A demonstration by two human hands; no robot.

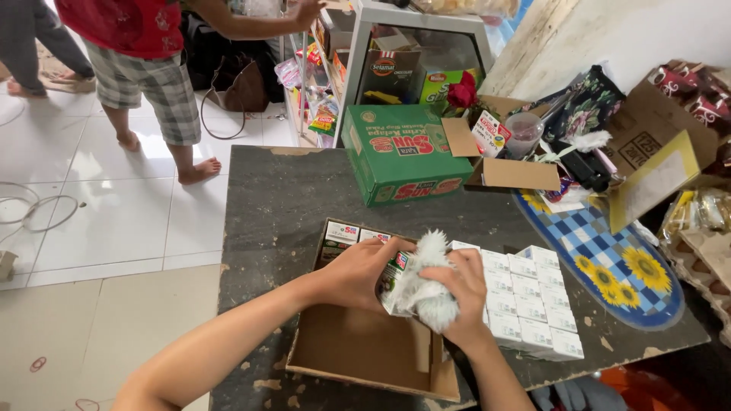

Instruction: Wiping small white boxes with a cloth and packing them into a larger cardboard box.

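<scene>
Small shop: snack-stocked display case (pixel 411 68)

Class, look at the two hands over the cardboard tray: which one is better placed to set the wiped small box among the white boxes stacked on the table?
Probably the left hand: it grips the small box, while the right hand is closed on the fluffy white cloth. The white boxes lie on the right, though.
</scene>
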